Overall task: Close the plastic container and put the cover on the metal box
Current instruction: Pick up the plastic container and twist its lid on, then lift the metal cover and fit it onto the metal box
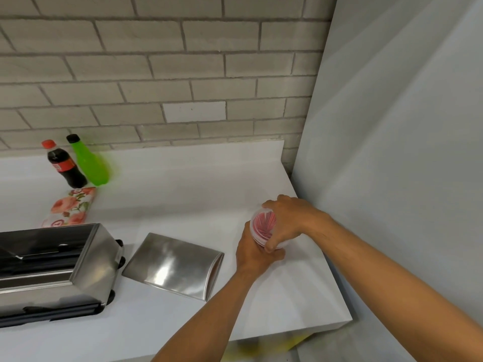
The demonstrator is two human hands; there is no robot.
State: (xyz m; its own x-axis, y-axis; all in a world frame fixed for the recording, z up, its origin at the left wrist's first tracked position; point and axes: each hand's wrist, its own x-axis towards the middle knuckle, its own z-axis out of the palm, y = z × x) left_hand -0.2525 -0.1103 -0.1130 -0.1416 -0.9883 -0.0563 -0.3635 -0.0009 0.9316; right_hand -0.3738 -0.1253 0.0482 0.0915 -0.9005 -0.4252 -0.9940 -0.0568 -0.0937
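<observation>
A smooth white surface [183,184] carries the boxy brushed-steel metal box [55,262] at left, its curved shiny cover [172,265] lying just beside it. Near the right edge, the left hand [254,253] and right hand [286,220] both clasp the round clear plastic container [262,226].

Two bare forearms, no sleeves in sight. Left hand [254,253] and right hand [287,220] both ungloved. No rings, watch or wristband visible on fingers or wrists.
</observation>
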